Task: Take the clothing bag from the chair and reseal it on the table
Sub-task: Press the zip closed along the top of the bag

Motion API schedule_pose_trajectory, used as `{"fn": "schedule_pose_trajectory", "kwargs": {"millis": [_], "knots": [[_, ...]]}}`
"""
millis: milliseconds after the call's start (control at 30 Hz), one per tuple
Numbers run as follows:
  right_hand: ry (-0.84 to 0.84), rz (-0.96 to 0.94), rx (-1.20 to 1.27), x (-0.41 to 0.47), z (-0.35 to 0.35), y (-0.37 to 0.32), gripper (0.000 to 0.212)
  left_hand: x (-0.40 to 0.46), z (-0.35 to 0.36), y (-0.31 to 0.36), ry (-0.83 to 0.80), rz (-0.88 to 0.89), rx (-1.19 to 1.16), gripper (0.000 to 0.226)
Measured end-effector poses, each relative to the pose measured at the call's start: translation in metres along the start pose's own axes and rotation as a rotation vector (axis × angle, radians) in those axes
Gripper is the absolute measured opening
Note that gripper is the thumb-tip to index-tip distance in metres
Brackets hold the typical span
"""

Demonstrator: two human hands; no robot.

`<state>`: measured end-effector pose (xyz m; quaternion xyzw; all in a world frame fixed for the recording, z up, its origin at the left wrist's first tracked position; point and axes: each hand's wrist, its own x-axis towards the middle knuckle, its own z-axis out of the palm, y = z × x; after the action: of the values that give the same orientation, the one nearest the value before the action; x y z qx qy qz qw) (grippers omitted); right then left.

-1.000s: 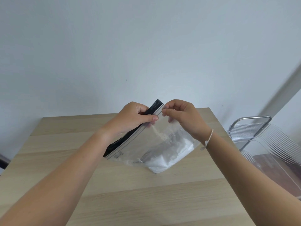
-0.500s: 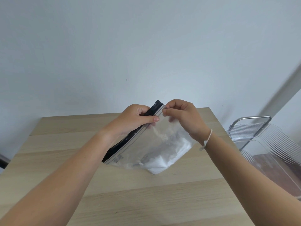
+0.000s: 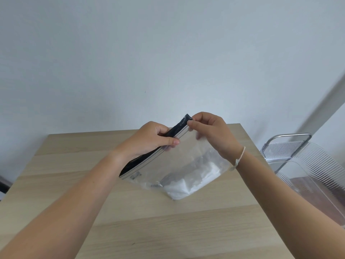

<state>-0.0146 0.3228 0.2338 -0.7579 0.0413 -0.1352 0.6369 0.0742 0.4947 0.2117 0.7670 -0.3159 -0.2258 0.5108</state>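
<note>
Both hands' grip on bag (image 3: pixel 186 165) seal

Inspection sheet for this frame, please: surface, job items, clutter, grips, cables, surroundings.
Surface: light wooden table, bare around the bag.
Job's things: clear clothing bag with white and dark contents, bottom resting on the table, dark zip strip raised.
Clutter: nothing seen.
Grips: left hand pinches mid-strip; right hand pinches its far end.
Cables: nothing seen.
Surroundings: plain wall; clear ribbed chair at right.
</note>
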Motion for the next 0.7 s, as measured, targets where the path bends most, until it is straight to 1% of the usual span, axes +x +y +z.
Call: {"fn": "schedule_pose_trajectory", "kwargs": {"millis": [67, 200, 400, 467, 600, 700], "knots": [[0.011, -0.013, -0.013, 0.000, -0.001, 0.000, 0.017, 0.000, 0.000, 0.000, 0.007, 0.002, 0.019, 0.014], [0.042, -0.028, -0.057, 0.002, 0.000, 0.002, 0.020, 0.000, 0.003, 0.003, 0.023, 0.018, 0.027, 0.012], [0.106, -0.058, -0.215, 0.004, 0.000, 0.005, 0.023, -0.002, 0.014, 0.002, 0.028, 0.080, 0.069, 0.016], [0.120, -0.059, -0.214, 0.004, 0.000, 0.007, 0.024, -0.001, 0.012, 0.002, 0.018, 0.072, 0.037, 0.016], [0.118, -0.046, -0.202, 0.004, -0.004, 0.008, 0.022, -0.002, 0.007, -0.003, -0.016, 0.016, -0.026, 0.004], [0.098, -0.021, -0.140, 0.006, -0.011, 0.005, 0.015, -0.004, 0.004, -0.006, 0.007, -0.019, -0.014, 0.008]]}}
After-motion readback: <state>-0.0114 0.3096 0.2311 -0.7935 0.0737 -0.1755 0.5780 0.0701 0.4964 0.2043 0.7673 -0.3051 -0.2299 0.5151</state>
